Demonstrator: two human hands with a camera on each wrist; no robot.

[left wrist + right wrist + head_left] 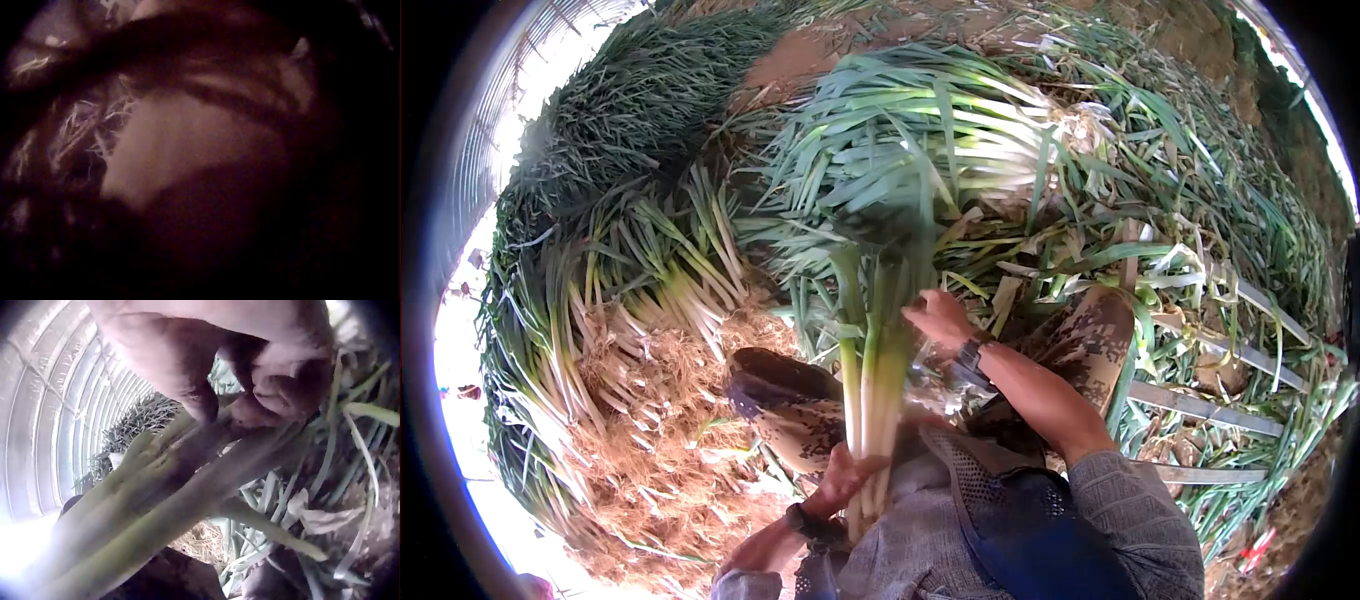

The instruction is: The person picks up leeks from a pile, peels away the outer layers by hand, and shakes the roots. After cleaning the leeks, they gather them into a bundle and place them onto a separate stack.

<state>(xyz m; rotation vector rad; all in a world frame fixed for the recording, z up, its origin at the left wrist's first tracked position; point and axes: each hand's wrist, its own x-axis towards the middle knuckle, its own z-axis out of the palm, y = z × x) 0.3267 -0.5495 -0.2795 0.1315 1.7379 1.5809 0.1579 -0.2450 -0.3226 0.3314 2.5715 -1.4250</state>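
Note:
A small bunch of leeks (868, 375) stands upright in front of the person's body, white stalks down and green leaves up. The left hand (845, 475) grips its pale lower stalks. Beside the upper stalks is the right hand (942, 318), its fingers curled. In the right wrist view, the thumb and fingertips of the right hand (269, 362) pinch at the outer leaves of the slanting leeks (169, 506). The left wrist view is very dark, showing skin and some pale roots (78, 128). The leaf tops are blurred in the head view.
A heap of leeks with brown roots (670, 440) lies at the left. Ahead lies a large pile of leeks (960, 130), its white ends to the right. Metal bars (1210, 410) and loose leaves lie at the right. A camouflage-patterned boot (1090, 335) is near the right arm.

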